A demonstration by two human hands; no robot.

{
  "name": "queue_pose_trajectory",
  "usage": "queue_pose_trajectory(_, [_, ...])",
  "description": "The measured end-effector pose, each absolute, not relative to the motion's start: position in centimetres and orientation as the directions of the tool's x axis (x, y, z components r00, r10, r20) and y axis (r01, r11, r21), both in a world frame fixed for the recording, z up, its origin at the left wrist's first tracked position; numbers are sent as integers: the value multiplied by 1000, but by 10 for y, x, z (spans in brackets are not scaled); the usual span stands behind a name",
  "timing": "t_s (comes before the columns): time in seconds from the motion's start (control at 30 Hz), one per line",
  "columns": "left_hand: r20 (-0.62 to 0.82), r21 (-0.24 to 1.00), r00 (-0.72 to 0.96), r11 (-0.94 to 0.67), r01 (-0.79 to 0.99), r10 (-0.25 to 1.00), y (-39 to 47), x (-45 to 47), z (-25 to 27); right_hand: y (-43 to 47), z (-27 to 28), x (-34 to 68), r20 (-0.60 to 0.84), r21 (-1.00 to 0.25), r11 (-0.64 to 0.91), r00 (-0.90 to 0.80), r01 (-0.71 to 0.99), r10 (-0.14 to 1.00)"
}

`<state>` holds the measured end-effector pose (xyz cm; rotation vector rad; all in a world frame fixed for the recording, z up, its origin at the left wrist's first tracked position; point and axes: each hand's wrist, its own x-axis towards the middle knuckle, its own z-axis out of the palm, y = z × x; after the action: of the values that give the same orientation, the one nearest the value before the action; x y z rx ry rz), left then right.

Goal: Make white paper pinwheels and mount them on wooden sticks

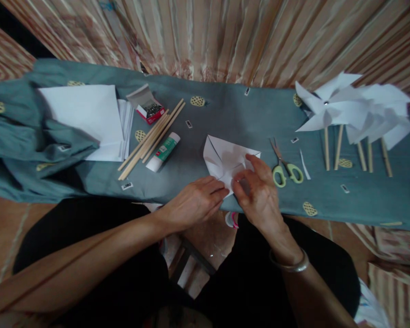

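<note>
Several sheets of white paper [84,107] lie in a loose stack at the left of the blue-green cloth [225,109], whose bunched folds cover their near left corner. Just right of the stack, toward the far side, stands an open red box [150,111] with its pale lid raised and small shiny bits inside. Next come several wooden sticks [153,139], lying side by side and slanting from near left to far right. Beside them, on the near right, lies a white and green tube [163,151], tilted the same way.

In the middle, at the near edge, is a white sheet [227,150] with dark lines on it. The left hand [194,205] has its fingers drawn together on the sheet's near corner; I cannot tell whether they pinch or only press. The right hand [259,200] is loosely open, fingers bent and spread over the sheet's right part; its wrist wears a bracelet [299,264].

Right of that hand lie scissors [285,168], green handles near, then a thin white strip [305,165]. At the far right, white pinwheels [355,107] overlap, with five sticks pointing near.
</note>
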<state>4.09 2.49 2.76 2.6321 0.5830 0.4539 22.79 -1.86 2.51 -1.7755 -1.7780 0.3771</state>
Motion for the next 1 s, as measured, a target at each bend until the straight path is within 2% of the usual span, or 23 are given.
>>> queue_pose_trajectory(0.37, [179,433,870,-831,349,459,25,41,29,-21,22,225,256,-557,193,-54,808,965])
queue_pose_trajectory(0.6, [171,427,877,-836,344,448,25,41,29,-25,18,219,204,-380,212,-142,900,969])
queue_pose_trajectory(0.7, [169,418,878,-839,348,448,24,41,28,-27,15,214,199,-343,219,-157,913,967])
queue_pose_trajectory(0.83, [185,383,880,-857,346,437,22,42,26,-29,9,208,209,-350,235,-169,907,963])
queue_pose_trajectory(1.0, [207,399,863,-845,355,460,20,41,24,-25,4,207,207,-434,257,-182,864,961])
